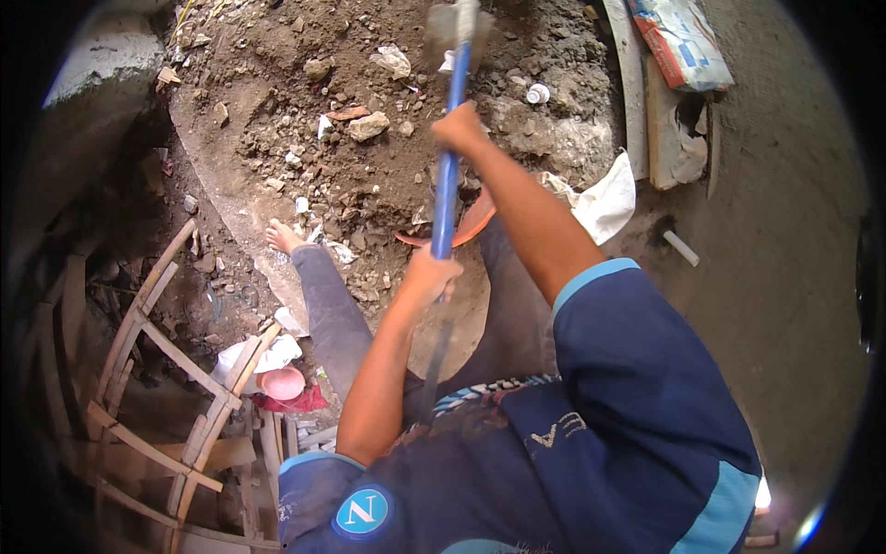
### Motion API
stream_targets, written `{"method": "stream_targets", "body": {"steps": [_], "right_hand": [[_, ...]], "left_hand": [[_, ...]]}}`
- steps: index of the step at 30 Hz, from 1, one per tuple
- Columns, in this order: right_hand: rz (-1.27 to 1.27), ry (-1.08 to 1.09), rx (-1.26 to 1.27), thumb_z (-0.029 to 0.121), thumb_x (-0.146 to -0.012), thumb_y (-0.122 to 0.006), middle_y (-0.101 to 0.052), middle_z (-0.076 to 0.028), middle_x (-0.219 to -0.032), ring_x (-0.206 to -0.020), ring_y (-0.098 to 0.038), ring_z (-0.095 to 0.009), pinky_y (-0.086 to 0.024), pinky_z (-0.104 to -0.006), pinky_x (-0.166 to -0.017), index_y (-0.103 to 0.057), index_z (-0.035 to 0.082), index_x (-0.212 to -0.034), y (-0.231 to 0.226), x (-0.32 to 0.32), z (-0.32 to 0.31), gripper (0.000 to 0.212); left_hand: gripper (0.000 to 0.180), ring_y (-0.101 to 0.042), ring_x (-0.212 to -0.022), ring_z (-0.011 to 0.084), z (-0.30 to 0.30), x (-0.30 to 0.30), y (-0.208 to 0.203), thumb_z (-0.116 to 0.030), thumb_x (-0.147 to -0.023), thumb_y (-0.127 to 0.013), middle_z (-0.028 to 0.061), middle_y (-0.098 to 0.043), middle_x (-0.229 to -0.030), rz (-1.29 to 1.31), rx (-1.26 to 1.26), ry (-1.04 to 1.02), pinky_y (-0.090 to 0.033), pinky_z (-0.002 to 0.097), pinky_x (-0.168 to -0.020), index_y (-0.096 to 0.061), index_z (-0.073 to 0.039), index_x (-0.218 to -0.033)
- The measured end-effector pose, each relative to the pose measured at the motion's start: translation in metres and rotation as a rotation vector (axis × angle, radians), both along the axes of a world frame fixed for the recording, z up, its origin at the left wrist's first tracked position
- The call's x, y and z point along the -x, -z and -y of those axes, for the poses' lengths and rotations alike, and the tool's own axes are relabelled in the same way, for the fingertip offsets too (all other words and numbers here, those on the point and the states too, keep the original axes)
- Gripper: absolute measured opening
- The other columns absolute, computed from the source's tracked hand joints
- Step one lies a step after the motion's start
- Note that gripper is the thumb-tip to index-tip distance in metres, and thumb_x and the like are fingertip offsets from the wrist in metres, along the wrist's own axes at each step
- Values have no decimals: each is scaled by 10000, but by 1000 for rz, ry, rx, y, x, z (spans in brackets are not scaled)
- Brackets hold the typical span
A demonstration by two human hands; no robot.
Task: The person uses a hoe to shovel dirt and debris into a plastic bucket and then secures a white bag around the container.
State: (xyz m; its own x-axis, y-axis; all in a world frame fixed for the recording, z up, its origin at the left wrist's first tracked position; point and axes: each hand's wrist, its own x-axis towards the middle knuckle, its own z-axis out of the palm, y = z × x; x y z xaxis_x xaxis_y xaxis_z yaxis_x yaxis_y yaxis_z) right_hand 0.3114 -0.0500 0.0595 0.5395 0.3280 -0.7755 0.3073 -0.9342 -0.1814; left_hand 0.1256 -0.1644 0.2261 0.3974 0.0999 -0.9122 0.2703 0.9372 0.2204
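Both hands grip the blue handle (447,189) of a long digging tool, which slants up and away from my body. My right hand (459,127) is closed around it farther up. Lower down, close to my lap, my left hand (430,276) wraps the handle near its bottom end. The tool's grey head (460,39) is smeared by motion over the soil, so its exact shape does not show. Beneath the handle, between my legs, lies a curved orange-red rim (477,218), partly hidden by my arm and the handle.
A heap of soil and rubble (277,102) spreads ahead. Stones such as a pale rock (368,126) lie in it. A white sack (606,198), planks (660,138) and a printed bag (683,42) are on the right. A wooden frame (217,406) and a pink bowl (281,382) are at left.
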Motion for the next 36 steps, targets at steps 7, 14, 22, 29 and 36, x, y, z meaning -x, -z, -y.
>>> {"method": "stream_targets", "body": {"steps": [7, 14, 22, 29, 36], "right_hand": [[-123, -89, 47, 144, -751, -581, -584, -302, -1122, -1074, -587, -405, -473, -435, -908, -390, -112, -1181, -68, 67, 27, 536], [-176, 40, 42, 80, -727, -587, -578, -334, -1054, -992, -597, -450, -472, -477, -871, -391, -93, -1102, -99, 107, 106, 457], [-432, 189, 43, 157, -702, -685, -573, -267, -891, -814, -614, -380, -502, -440, -713, -378, -83, -1053, -227, 202, 193, 524], [-467, 246, 155, 178, -701, -689, -577, -300, -921, -842, -623, -409, -507, -441, -737, -329, -90, -1087, -255, 208, 230, 592], [-226, 215, -192, 137, -651, -694, -560, -222, -905, -822, -607, -329, -501, -427, -715, -386, -63, -1045, -166, 123, 146, 538]], "left_hand": [[225, -420, -404, 97, 44, 53, -29, 5, -755, -593, 1, -435, -586, 24, 186, -155, -338, 257, -352, -409, -95, -837], [175, -453, -386, 122, 82, 98, -95, 13, -713, -578, 29, -472, -538, -100, 199, -27, -332, 265, -358, -436, -52, -791], [264, -508, -599, 91, 124, 217, -218, -268, -814, -726, 14, -567, -683, -108, 220, 333, -420, 273, -534, -568, -57, -831], [219, -518, -679, 89, 148, 256, -232, -239, -799, -702, 9, -583, -728, -107, 192, 524, -443, 282, -610, -591, -60, -860], [162, -490, -643, 114, 84, 170, -120, -116, -710, -638, 27, -529, -676, -68, -139, 468, -446, 307, -614, -544, -52, -826]]}}
